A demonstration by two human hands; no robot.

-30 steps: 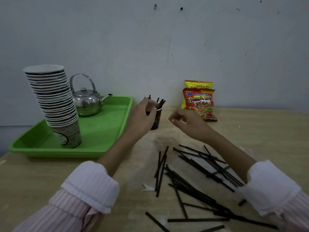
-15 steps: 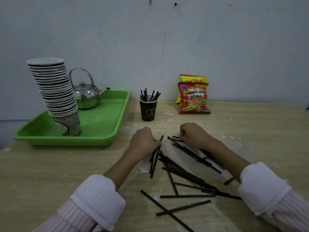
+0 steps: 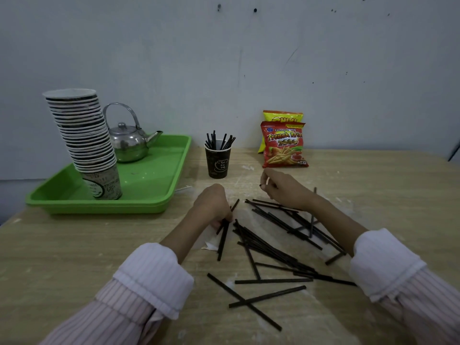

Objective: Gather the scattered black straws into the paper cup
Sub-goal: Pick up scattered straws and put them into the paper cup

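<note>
Left hand [image 3: 214, 207]: fingers curled down tight, gripping the top ends of two black straws [image 3: 222, 241] at the left side of the pile. Right hand [image 3: 286, 191]: lifted off the surface [image 3: 74, 257], thumb and forefinger pinched narrow on a single straw [image 3: 260, 185]; only its dark tip shows. Loose pile [image 3: 273, 247] lies mid-surface toward the near edge, partly under the right forearm. Far left corner: green tray [image 3: 159, 207] carrying cup stack [image 3: 84, 135] and steel kettle [image 3: 129, 143]. Paper cup [image 3: 217, 161] upright at the far edge, centre, straws standing in it. Snack bags [image 3: 283, 145] just right of it.
</note>
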